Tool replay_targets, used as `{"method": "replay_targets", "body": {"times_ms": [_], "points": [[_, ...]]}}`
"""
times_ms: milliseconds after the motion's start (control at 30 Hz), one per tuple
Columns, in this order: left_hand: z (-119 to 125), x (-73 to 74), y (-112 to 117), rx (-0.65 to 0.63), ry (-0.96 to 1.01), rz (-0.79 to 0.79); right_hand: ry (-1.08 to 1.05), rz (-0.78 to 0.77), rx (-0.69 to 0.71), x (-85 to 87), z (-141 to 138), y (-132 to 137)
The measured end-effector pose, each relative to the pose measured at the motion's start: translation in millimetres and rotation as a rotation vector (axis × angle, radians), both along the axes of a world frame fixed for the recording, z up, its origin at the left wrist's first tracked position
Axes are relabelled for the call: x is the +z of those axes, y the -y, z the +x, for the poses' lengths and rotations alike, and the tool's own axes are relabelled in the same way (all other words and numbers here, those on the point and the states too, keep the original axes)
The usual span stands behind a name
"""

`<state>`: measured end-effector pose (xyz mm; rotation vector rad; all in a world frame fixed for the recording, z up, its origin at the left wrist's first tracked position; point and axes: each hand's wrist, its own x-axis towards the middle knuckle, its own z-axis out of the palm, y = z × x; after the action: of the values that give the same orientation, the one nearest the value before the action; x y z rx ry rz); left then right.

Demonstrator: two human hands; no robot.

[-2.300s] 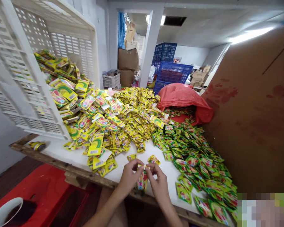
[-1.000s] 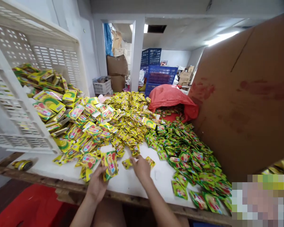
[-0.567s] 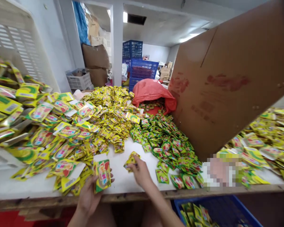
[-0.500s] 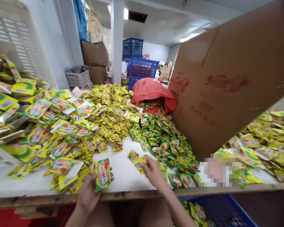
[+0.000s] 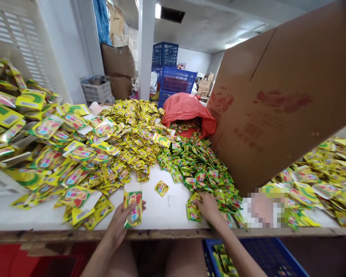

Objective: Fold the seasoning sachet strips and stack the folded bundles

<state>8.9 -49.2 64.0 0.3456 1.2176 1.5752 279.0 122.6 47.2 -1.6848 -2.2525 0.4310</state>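
Note:
My left hand [image 5: 119, 223] is wrapped round a small printed carton [image 5: 133, 209], held upright with its pale top flap raised. My right hand [image 5: 209, 207] is at the near edge of a pile of green sachets [image 5: 203, 163], its fingers pinching a yellow sachet [image 5: 195, 198]. Just under those fingertips lies a green sachet [image 5: 193, 212]; whether it is also gripped I cannot tell. Between my hands, a single yellow sachet [image 5: 162, 188] rests on the white tabletop [image 5: 161, 213].
Yellow sachets [image 5: 138, 115] heap up behind, with flattened or open cartons [image 5: 77, 194] at left. A red sack [image 5: 187, 105] spills green sachets. A large cardboard sheet [image 5: 276, 100] leans at right, near a pixelated patch. Below the table edge sits a blue crate [image 5: 265, 254].
My right hand has moved right, from the loose yellow sachets to the green pile, carrying a yellow sachet. One yellow sachet stays behind. The carton in my left hand has shifted slightly right in view.

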Motion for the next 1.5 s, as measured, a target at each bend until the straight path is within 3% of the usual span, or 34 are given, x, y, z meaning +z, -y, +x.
{"method": "replay_targets", "body": {"times_ms": [200,367,567,667,733,867,1133,1333,1500], "points": [[8,-1.1,-8,-0.138,-0.172,0.049,0.054,-0.003,-0.029,-5.6,-7,5],[19,-8.6,-23,-0.234,-0.268,0.025,-0.02,-0.01,0.06,13.2,-12,12],[25,-15.1,-27,-0.319,-0.363,0.088,-0.694,-0.082,0.361,53.0,-88,51],[23,-16.3,-24,-0.347,-0.369,0.102,-0.712,-0.015,0.47,55.3,-123,64],[22,-17.9,-22,-0.349,-0.358,0.114,-0.648,0.048,0.525,50.8,-132,66],[21,-21.4,-21,-0.337,-0.326,0.127,-0.496,0.109,0.623,48.3,-127,61],[24,-19.0,-23,-0.372,-0.406,0.156,-0.18,0.178,0.656,70.6,-134,62],[23,-18.8,-22,-0.266,-0.372,0.191,-0.456,0.019,0.613,65.0,-133,67],[26,-15.4,-21,-0.28,-0.387,0.255,-0.45,0.196,0.608,55.8,-122,72]]}}
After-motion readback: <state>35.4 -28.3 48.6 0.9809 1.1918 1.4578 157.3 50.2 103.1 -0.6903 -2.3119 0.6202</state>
